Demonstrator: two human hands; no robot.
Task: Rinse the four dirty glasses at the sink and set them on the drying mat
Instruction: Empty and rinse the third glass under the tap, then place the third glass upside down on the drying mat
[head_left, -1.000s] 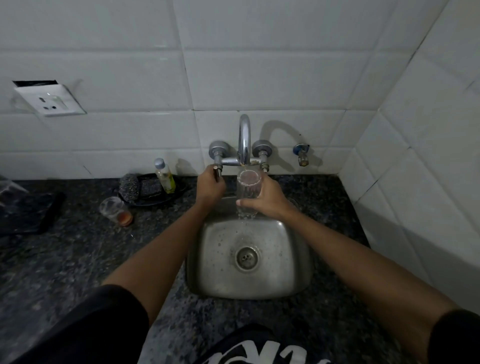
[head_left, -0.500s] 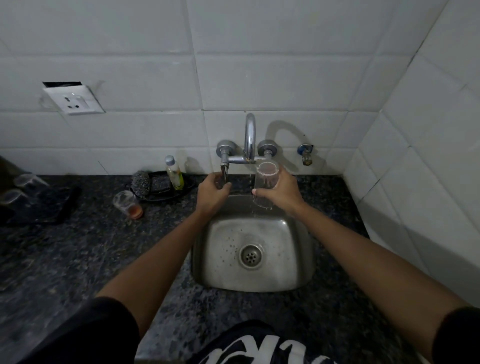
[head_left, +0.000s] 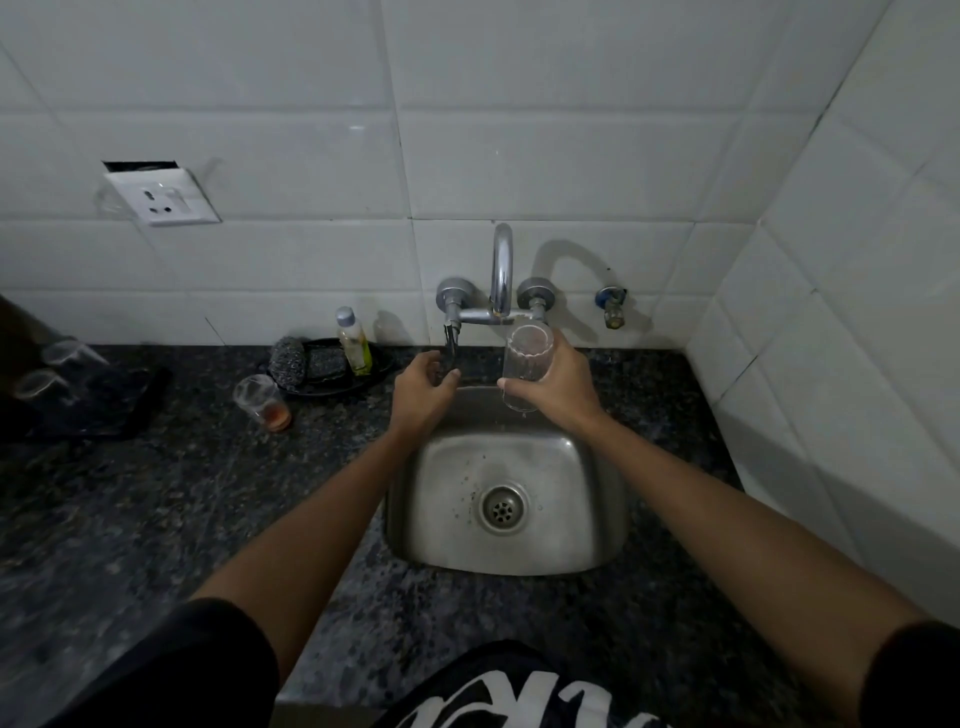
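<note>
The right hand (head_left: 563, 389) is gripping a clear glass (head_left: 525, 366) around its body, the grip closed with the thumb across the front. The glass is being held nearly upright over the back edge of the sink (head_left: 597, 519), just below and beside the faucet spout (head_left: 501, 265), so that any drips fall into the basin rather than onto the counter (head_left: 156, 519). No water stream is visible at the spout.

The left hand (head_left: 421, 395) is curling loosely at the lever (head_left: 450, 340) under the left valve; the fingers are bent around it, but contact cannot be confirmed. This position probably serves to control the flow.

One dirty glass (head_left: 262, 402) with reddish residue is standing on the counter left of the sink, near a tray (head_left: 382, 371) holding a steel scrubber (head_left: 289, 364) and a small bottle (head_left: 354, 343). At far left, a dark drying mat (head_left: 130, 405) is carrying what appear to be two glasses (head_left: 49, 374), blurred. By this count, the held glass is likely third, with one remaining.
</note>
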